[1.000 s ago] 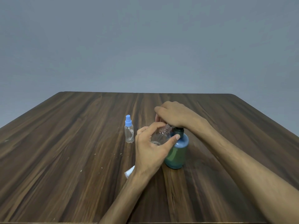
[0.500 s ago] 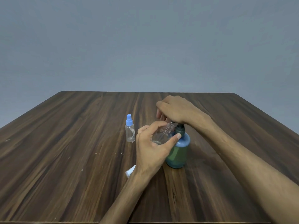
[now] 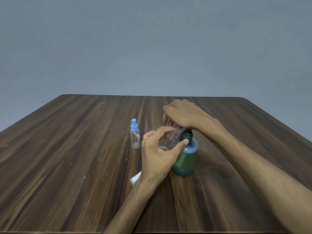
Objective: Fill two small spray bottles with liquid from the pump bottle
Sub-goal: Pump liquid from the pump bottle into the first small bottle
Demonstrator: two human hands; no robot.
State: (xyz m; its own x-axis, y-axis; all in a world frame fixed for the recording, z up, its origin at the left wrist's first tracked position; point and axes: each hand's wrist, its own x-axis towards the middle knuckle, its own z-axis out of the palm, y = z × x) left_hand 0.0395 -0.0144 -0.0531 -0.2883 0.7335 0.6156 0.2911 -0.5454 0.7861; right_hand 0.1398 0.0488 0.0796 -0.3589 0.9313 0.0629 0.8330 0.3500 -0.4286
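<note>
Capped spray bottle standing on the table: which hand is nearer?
Left. The left hand holds an uncapped clear bottle just right of the capped spray bottle; the right hand rests on the pump bottle, farther right.

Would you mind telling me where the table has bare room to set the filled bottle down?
Bare wood lies left of the capped spray bottle and beyond the right hand. It is crowded around the pump bottle, left hand and loose cap.

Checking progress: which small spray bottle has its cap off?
The clear bottle held in the left hand; the one standing on the table keeps its blue cap.
</note>
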